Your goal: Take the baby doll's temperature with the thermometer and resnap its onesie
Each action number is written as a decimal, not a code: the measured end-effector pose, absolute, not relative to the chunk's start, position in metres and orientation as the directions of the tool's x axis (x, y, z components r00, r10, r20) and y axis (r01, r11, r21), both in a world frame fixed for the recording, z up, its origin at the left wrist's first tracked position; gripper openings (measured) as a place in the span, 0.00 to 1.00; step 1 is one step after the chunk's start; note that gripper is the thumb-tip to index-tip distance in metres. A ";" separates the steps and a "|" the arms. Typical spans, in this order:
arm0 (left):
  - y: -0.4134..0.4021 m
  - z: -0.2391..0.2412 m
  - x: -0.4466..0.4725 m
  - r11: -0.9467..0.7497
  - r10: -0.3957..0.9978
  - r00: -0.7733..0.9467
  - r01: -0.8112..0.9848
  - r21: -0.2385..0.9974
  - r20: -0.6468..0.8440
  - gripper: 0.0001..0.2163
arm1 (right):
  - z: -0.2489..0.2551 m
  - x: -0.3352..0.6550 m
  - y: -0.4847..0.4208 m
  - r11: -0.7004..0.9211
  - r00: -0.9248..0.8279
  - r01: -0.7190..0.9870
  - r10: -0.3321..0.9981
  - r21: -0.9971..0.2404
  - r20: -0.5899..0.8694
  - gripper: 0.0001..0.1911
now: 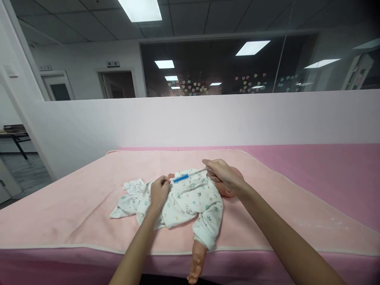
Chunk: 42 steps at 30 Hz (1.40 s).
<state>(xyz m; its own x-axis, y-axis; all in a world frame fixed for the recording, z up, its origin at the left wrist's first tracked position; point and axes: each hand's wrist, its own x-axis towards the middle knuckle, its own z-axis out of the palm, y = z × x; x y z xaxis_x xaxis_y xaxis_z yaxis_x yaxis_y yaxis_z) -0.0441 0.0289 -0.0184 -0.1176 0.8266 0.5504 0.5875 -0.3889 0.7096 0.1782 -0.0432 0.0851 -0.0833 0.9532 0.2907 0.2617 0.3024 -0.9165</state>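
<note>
Pinching the thin white blue-tipped stick point(181, 178), your right hand point(223, 173) points it lengthwise over the white-clothed plastic doll point(188, 204) toward your left hand point(159, 192), fingers curled, hold unclear.

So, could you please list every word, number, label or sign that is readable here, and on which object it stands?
No text can be read with certainty.
Sign above the open doorway: too small and blurred.
Sign above the left door: too faint.
Doll's outfit: small printed motifs, no legible words.
Blue-tipped stick: no lettering visible.
</note>
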 end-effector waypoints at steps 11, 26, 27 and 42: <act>0.028 -0.017 -0.043 -0.380 0.836 -0.137 0.553 0.741 0.531 0.08 | 0.065 0.181 -0.036 0.247 -0.027 0.346 0.967 -0.905 0.253 0.22; 0.028 -0.018 -0.044 -0.401 0.833 -0.142 0.513 0.759 0.535 0.08 | 0.072 0.176 -0.042 0.178 -0.118 0.294 0.982 -0.939 0.150 0.22; 0.028 -0.018 -0.044 -0.400 0.831 -0.144 0.517 0.757 0.538 0.08 | 0.073 0.176 -0.042 0.169 -0.134 0.274 0.982 -0.947 0.137 0.22; 0.025 -0.015 -0.042 -0.393 0.834 -0.154 0.508 0.766 0.530 0.08 | 0.078 0.180 -0.045 0.169 -0.098 0.160 0.983 -0.973 0.155 0.21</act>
<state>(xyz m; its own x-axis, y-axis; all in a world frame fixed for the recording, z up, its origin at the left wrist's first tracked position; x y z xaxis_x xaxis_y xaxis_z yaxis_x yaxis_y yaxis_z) -0.0424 0.0247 -0.0152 -0.1543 0.8338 0.5301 0.5083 -0.3931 0.7662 0.1800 -0.0454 0.0782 -0.0984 0.9831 0.1547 0.1600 0.1690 -0.9725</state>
